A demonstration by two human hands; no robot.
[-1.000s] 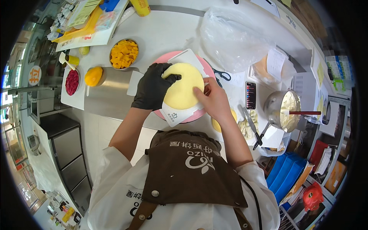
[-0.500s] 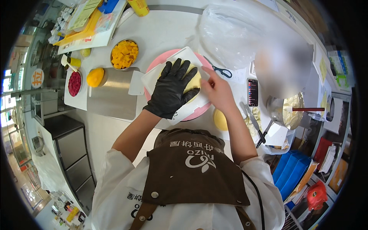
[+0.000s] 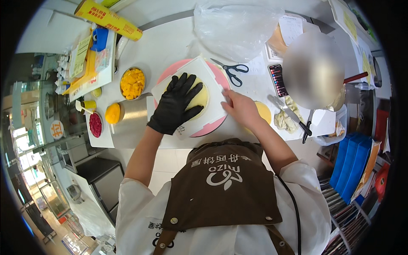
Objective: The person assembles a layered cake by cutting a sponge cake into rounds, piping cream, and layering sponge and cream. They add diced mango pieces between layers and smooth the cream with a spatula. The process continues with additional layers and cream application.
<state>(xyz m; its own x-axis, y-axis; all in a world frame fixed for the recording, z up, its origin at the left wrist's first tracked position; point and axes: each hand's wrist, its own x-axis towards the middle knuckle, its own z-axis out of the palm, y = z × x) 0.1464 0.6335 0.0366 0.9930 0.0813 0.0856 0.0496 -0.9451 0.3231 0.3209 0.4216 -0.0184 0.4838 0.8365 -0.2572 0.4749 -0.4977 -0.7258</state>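
Observation:
A pale yellow round cake layer (image 3: 199,97) lies on a white square cake board (image 3: 212,111), which rests on a pink round turntable (image 3: 170,70). My left hand (image 3: 175,104), in a black glove, lies flat over the cake layer with its fingers spread. My bare right hand (image 3: 240,107) holds the right edge of the board between thumb and fingers; some fingertips are hidden. Just right of that hand is another yellow cake round (image 3: 263,111), partly covered by my wrist. Black-handled scissors (image 3: 233,72) lie open beyond the turntable.
Left: a bowl of mango cubes (image 3: 132,83), a whole mango (image 3: 113,113), a bowl of red filling (image 3: 95,125), a metal sheet (image 3: 131,123). Right: a knife (image 3: 293,114), crumpled cloth (image 3: 285,121), a phone (image 3: 278,80), a blurred large object (image 3: 313,70). Behind: a plastic bag (image 3: 238,32).
The whole view has shifted. My right hand has slid nearer along the board's right edge, its fingers now closed there. My left hand stays spread on the cake layer.

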